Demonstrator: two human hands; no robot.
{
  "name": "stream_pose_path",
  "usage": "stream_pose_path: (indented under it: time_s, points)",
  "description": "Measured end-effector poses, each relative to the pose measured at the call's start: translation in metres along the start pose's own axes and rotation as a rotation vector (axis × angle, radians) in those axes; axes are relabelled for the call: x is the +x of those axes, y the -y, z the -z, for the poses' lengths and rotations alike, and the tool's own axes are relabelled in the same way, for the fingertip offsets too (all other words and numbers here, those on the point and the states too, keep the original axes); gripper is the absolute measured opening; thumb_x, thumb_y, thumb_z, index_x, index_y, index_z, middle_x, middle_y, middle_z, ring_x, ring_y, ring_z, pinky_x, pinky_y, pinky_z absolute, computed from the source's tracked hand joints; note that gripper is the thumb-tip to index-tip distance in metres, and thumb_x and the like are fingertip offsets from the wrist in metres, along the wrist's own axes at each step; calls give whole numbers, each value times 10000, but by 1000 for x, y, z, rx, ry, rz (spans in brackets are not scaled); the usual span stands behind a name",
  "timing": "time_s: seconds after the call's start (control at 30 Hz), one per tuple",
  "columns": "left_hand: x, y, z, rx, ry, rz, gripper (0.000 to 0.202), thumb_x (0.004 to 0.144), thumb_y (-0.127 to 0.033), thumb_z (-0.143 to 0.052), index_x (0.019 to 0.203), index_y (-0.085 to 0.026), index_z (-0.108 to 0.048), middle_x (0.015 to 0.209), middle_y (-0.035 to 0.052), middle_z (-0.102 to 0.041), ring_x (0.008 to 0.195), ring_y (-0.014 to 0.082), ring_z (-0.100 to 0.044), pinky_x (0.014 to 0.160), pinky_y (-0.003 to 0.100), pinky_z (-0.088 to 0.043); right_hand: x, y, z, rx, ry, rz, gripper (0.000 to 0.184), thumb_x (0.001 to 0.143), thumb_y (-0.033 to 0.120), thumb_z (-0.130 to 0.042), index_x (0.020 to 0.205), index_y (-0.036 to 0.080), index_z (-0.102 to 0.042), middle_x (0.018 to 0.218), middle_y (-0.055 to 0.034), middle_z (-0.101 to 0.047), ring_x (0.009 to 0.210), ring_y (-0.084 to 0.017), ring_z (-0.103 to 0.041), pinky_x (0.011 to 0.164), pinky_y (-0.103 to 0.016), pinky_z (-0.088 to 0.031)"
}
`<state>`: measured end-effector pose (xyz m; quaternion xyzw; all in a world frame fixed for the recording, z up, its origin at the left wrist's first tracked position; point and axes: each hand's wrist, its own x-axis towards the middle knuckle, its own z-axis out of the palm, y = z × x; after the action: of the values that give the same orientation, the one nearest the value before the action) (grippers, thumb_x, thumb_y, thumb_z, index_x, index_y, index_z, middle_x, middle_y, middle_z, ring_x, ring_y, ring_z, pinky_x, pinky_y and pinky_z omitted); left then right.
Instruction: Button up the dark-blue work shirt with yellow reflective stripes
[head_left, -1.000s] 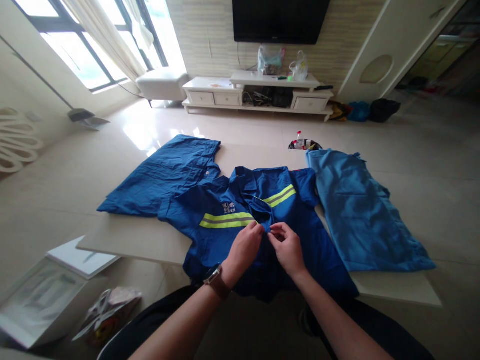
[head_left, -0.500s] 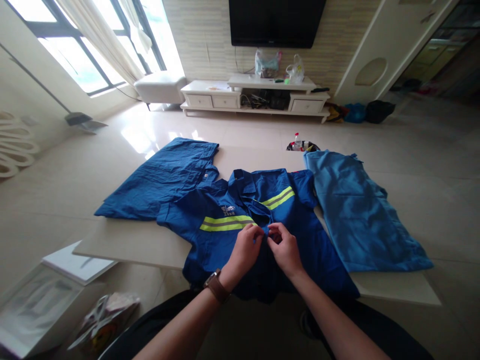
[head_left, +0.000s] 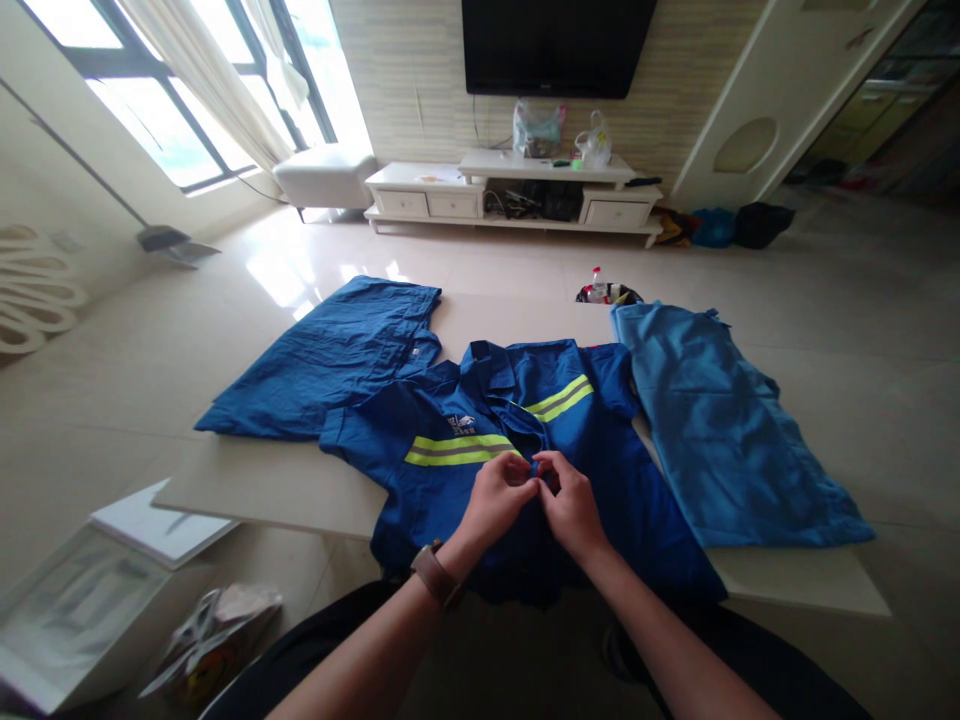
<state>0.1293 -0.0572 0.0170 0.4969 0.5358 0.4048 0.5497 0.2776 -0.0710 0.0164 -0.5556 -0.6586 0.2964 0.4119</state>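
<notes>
A dark blue work jacket [head_left: 442, 510] with yellow-and-grey reflective strips and a white chest logo lies face up, collar away from me. My left hand [head_left: 501, 492], a watch on its wrist, pinches the jacket's front edge just below the strips. Right beside it, my right hand [head_left: 570, 502] pinches the same edge, the fingertips of both hands nearly meeting. Whether a button sits between the fingers is too small to tell. The jacket's front gapes above the hands, up to the collar [head_left: 491, 366].
The low white table [head_left: 277, 487] carries folded blue clothing [head_left: 322, 360] at left and lighter blue trousers [head_left: 735, 430] at right. Beyond its far edge stands a bin with a bottle [head_left: 597, 285]. A white box [head_left: 97, 590] and a plastic bag [head_left: 214, 640] are on the floor at left.
The fingertips have shifted slightly and drawn closer together on the jacket's front edge. The view has moved a little; the clothes lie as before.
</notes>
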Motion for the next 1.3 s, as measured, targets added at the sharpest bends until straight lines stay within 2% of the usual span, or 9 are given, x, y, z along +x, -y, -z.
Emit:
stream_pose_path:
  time_s: [0.1,0.2,0.47,0.57,0.7,0.87,0.97,1.1,1.3]
  points:
    - [2,6,0,-47,24,1,253,671,-124,-710,922,-126,-674,869,47,-707,800,155,-667,742,248,-509,1,1,1,11,-1,-10,282,870,143,-567,1126,214,-661,920,-18,-676,819,-174,-635,794,-301,-485]
    - [1,7,0,-33,29,-5,263,655,-104,-690,917,-122,-671,862,47,-700,784,148,-658,732,247,-514,1,2,2,-4,-2,16,278,873,143,-564,1124,215,-660,924,-18,-679,836,-174,-638,809,-299,-485]
    - [-13,-16,-4,232,-39,-111,190,737,-86,-650,918,-144,-653,864,25,-677,732,116,-610,683,231,-480,1,4,3,6,35,-16,213,884,172,-567,1077,209,-649,904,-25,-685,820,-182,-651,782,-301,-488]
    - [-16,-19,-6,286,-87,-77,185,752,-62,-635,915,-150,-644,854,23,-676,759,123,-619,706,236,-473,1,7,3,7,51,-14,179,885,175,-562,1043,209,-639,905,-29,-689,848,-192,-661,811,-311,-490]
    - [-15,-16,-6,241,-111,-15,169,765,-92,-650,918,-157,-622,804,13,-663,733,126,-626,687,232,-461,1,12,4,13,44,-14,157,874,195,-568,1018,207,-630,905,-38,-692,869,-203,-663,830,-322,-484]
    - [-9,-7,-5,78,-107,35,272,700,-59,-616,951,-162,-599,778,-8,-637,701,110,-598,639,202,-423,7,6,4,148,4,-172,238,824,292,-645,1039,195,-618,850,-30,-680,748,-190,-606,723,-313,-451]
    - [-7,-3,-5,28,-88,31,318,680,-55,-593,979,-164,-593,785,-18,-634,655,87,-553,598,185,-375,10,0,4,265,16,-251,292,775,349,-678,1007,183,-618,841,-37,-670,770,-199,-604,738,-323,-453]
    - [-8,-5,-4,79,-78,5,341,679,-57,-577,1001,-169,-601,835,-13,-645,655,77,-534,598,182,-363,11,-3,5,256,31,-259,268,780,388,-681,944,179,-647,864,-52,-677,813,-207,-616,781,-338,-459]
    - [-17,-21,-5,192,-59,-31,386,657,-31,-563,1009,-180,-616,830,-20,-642,659,82,-547,614,187,-385,11,-3,6,241,-11,-283,271,791,433,-693,892,185,-649,843,-59,-687,783,-207,-630,749,-333,-479]
